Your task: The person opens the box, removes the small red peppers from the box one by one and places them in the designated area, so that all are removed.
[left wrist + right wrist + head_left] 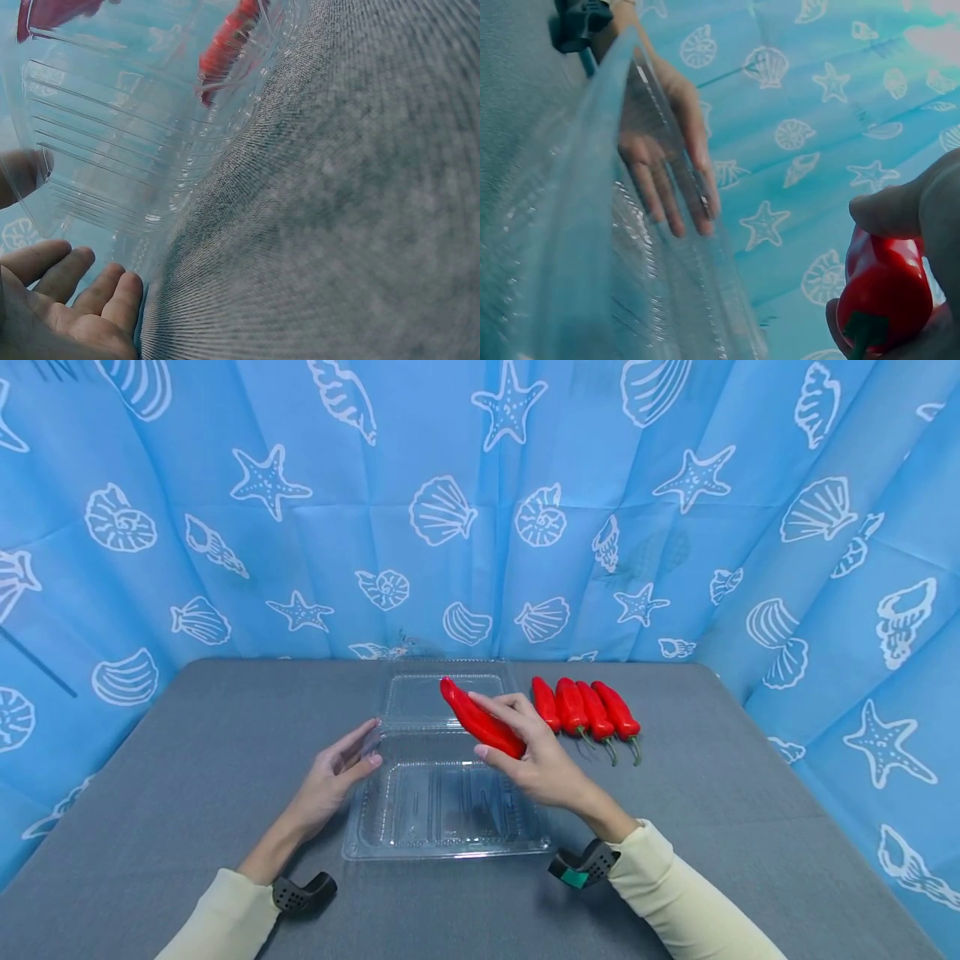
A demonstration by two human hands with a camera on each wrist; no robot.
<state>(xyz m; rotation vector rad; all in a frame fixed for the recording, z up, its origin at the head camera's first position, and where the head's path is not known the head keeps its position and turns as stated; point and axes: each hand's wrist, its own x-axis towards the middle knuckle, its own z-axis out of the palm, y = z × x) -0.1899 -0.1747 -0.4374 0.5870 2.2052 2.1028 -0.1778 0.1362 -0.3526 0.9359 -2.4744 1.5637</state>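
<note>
My right hand [536, 760] grips a red pepper [480, 720] above the right side of a clear plastic container [442, 852]. In the right wrist view that red pepper [889, 300] shows its green stem end, between thumb and fingers. The container's lid [442, 693] is folded back, away from me, and the tray part lies bare. At the container's left edge is my left hand [330, 781], thumb and fingers extended and apart. The left wrist view shows the left hand [82, 300] palm up beside the clear wall [112, 150].
Several red peppers [597, 714] with green stems lie side by side right of the lid. A grey cloth covers the table [750, 827]. Behind it hangs a blue curtain [480, 518] with shells and starfish. Each wrist wears a dark band.
</note>
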